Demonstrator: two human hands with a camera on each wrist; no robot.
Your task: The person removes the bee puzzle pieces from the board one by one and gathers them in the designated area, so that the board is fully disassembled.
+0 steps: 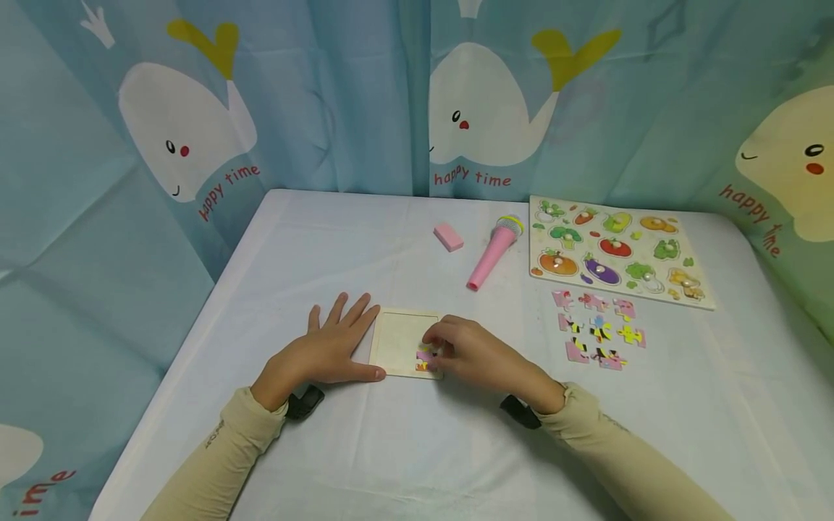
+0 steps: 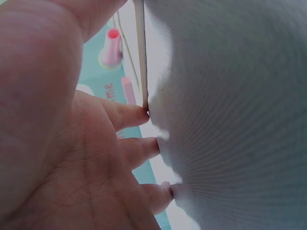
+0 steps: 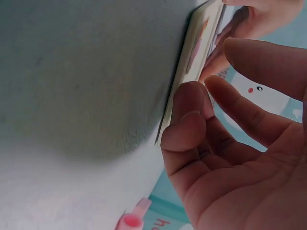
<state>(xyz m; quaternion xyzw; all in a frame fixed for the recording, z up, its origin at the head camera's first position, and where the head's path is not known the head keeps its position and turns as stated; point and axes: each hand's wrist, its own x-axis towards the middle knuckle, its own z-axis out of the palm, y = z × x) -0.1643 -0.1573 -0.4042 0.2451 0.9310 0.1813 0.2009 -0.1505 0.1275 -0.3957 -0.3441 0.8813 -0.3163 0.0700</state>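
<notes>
A square wooden puzzle tray lies on the table, with one pink and orange jigsaw piece flat in its lower right corner. My left hand is spread at the tray's left side, thumb and index fingertip at its corners; the left wrist view shows the index fingertip touching the tray edge. My right hand hovers bent over the tray's right side, thumb close to the piece. In the right wrist view its curled fingers lie at the tray edge, with a gap between thumb and index finger.
Several loose jigsaw pieces lie to the right in rough rows. Behind them is a vegetable peg board. A pink toy microphone and a pink block lie beyond the tray. A whale-patterned curtain hangs behind the table.
</notes>
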